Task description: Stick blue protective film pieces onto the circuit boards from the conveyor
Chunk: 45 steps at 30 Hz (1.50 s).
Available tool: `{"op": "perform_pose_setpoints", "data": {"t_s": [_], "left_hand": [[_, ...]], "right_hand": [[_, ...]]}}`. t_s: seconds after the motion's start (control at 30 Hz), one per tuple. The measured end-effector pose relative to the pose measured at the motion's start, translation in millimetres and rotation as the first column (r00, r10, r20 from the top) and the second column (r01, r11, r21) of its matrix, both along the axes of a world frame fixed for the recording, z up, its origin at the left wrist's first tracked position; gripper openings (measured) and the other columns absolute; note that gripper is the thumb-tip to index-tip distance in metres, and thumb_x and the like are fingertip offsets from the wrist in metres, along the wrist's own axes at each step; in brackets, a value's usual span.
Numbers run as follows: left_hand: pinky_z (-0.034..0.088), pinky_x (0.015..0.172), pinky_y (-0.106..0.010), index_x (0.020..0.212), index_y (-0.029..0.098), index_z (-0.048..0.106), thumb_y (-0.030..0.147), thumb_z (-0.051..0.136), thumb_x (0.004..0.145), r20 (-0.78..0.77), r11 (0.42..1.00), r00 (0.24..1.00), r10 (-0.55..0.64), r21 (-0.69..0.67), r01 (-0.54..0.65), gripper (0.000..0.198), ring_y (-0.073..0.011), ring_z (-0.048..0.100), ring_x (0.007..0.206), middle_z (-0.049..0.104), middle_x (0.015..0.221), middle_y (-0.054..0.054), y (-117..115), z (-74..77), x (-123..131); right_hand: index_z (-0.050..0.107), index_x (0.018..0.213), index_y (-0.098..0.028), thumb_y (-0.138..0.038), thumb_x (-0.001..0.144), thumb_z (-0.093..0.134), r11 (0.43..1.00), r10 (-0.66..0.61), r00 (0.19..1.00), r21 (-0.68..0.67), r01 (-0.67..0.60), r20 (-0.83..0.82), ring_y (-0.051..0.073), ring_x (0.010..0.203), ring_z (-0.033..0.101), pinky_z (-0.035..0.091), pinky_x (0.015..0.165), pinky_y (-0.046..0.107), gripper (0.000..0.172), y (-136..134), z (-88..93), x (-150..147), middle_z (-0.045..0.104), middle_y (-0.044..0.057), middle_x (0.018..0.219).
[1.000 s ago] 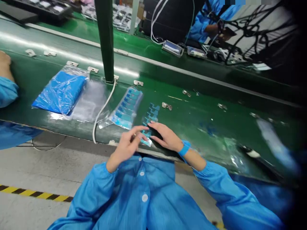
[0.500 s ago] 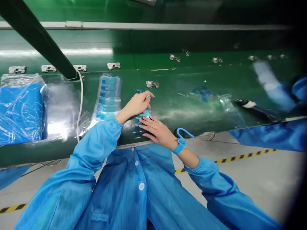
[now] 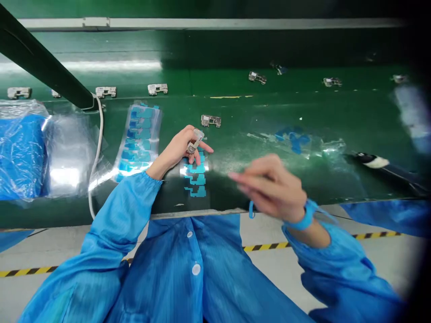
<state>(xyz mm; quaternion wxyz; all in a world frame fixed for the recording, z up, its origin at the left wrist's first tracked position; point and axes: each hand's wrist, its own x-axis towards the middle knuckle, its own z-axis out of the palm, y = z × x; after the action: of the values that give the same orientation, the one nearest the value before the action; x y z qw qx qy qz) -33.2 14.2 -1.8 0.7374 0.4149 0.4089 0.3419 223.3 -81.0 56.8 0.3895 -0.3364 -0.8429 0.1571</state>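
My left hand grips a small metal part over the upper end of a clear strip of blue film pieces. My right hand is raised to the right of that strip, blurred, with its fingers drawn together; whether anything is between the fingertips cannot be made out. A blue wrist strap circles the right wrist. Just beyond my left hand lies another metal part. A second sheet of blue film pieces is to the left of my left hand.
Several metal parts lie along the green bench. Bagged blue material, a white cable and a dark green post are at left. Crumpled blue film and a black-and-white tool lie at right.
My right hand has lifted off the film strip and moved right, toward me. My left hand has turned, so the metal part in it shows more. The whole view has shifted slightly.
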Motion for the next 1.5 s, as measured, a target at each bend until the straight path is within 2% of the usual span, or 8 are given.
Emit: {"op": "perform_pose_setpoints", "data": {"t_s": [0.1, 0.23, 0.4, 0.6, 0.8, 1.0, 1.33, 1.5], "left_hand": [[0.049, 0.047, -0.024, 0.092, 0.022, 0.06, 0.035, 0.077, 0.093, -0.136, 0.986, 0.99, 0.049, 0.165, -0.026, 0.021, -0.0141, 0.068, 0.053, 0.073, 0.076, -0.001, 8.7, 3.8, 3.7], [0.058, 0.065, -0.024, 0.1, 0.019, 0.081, 0.034, 0.097, 0.083, -0.248, 0.921, 0.938, 0.243, 0.363, -0.142, 0.028, -0.0131, 0.071, 0.069, 0.077, 0.081, -0.002, 10.0, 3.4, 1.9], [0.062, 0.081, -0.022, 0.093, 0.019, 0.086, 0.033, 0.109, 0.07, -0.056, 0.935, 0.944, 0.326, 0.166, -0.313, 0.035, -0.0109, 0.075, 0.083, 0.083, 0.093, -0.003, 4.2, 3.7, -5.7], [0.055, 0.063, -0.015, 0.093, 0.018, 0.087, 0.056, 0.104, 0.077, 0.03, 0.926, 0.928, 0.372, 0.052, -0.373, 0.045, -0.0052, 0.066, 0.072, 0.083, 0.096, -0.005, 4.1, 4.6, -4.3], [0.058, 0.051, -0.024, 0.115, 0.021, 0.074, 0.066, 0.085, 0.095, -0.037, 0.943, 0.951, 0.307, 0.15, -0.298, 0.05, -0.0151, 0.077, 0.065, 0.082, 0.092, -0.004, -4.5, 4.5, 7.3], [0.055, 0.053, -0.023, 0.117, 0.024, 0.067, 0.048, 0.104, 0.079, -0.036, 0.916, 0.944, 0.327, 0.259, -0.307, 0.058, -0.0134, 0.075, 0.064, 0.078, 0.09, 0.001, -10.9, 5.3, 16.0], [0.055, 0.056, -0.024, 0.109, 0.019, 0.07, 0.037, 0.106, 0.078, -0.111, 0.9, 0.931, 0.347, 0.317, -0.298, 0.051, -0.0126, 0.073, 0.063, 0.077, 0.092, -0.002, -10.8, 5.1, 12.9], [0.07, 0.07, -0.029, 0.123, 0.019, 0.072, 0.055, 0.076, 0.105, -0.07, 0.941, 0.953, 0.295, 0.192, -0.278, 0.041, -0.0185, 0.084, 0.083, 0.082, 0.105, -0.006, -9.8, 8.1, 13.1]], "right_hand": [[0.091, 0.112, -0.039, -0.037, 0.099, 0.088, 0.975, -0.197, 0.926, -0.164, 0.15, -0.322, 0.023, 0.079, 0.071, 0.061, 0.074, 0.043, 0.013, 72.5, -23.1, -7.4, 0.081, 0.002, 0.09], [0.09, 0.097, -0.029, -0.063, 0.084, 0.097, 0.856, -0.365, 0.808, -0.508, 0.096, -0.462, 0.019, 0.072, 0.071, 0.063, 0.071, 0.037, 0.038, 133.3, -66.1, -14.9, 0.083, 0.002, 0.087], [0.088, 0.108, -0.026, -0.066, 0.083, 0.097, 0.71, -0.431, 0.725, -0.698, -0.095, -0.537, 0.016, 0.073, 0.079, 0.068, 0.074, 0.032, 0.048, 130.7, -85.9, -12.1, 0.084, 0.0, 0.084], [0.081, 0.096, -0.023, -0.059, 0.077, 0.104, 0.62, -0.4, 0.713, -0.743, -0.252, -0.576, 0.019, 0.079, 0.084, 0.071, 0.08, 0.033, 0.046, 123.2, -73.4, -15.9, 0.084, 0.0, 0.081], [0.084, 0.093, -0.022, -0.063, 0.077, 0.103, 0.705, -0.313, 0.789, -0.686, -0.18, -0.529, 0.015, 0.074, 0.075, 0.068, 0.072, 0.031, 0.047, 108.1, -67.9, -27.2, 0.082, 0.002, 0.088], [0.081, 0.091, -0.022, -0.065, 0.08, 0.099, 0.734, -0.248, 0.823, -0.653, -0.184, -0.511, 0.017, 0.076, 0.074, 0.068, 0.078, 0.035, 0.049, 103.7, -68.3, -34.6, 0.079, 0.002, 0.085], [0.078, 0.087, -0.024, -0.036, 0.097, 0.085, 0.89, -0.187, 0.932, -0.456, 0.025, -0.312, 0.018, 0.075, 0.066, 0.056, 0.071, 0.036, 0.017, 99.3, -64.9, -28.0, 0.075, 0.001, 0.085], [0.075, 0.085, -0.024, -0.044, 0.098, 0.085, 0.893, -0.233, 0.923, -0.443, 0.078, -0.306, 0.018, 0.074, 0.064, 0.055, 0.07, 0.035, 0.026, 101.0, -61.8, -27.0, 0.073, 0.001, 0.083]]}}
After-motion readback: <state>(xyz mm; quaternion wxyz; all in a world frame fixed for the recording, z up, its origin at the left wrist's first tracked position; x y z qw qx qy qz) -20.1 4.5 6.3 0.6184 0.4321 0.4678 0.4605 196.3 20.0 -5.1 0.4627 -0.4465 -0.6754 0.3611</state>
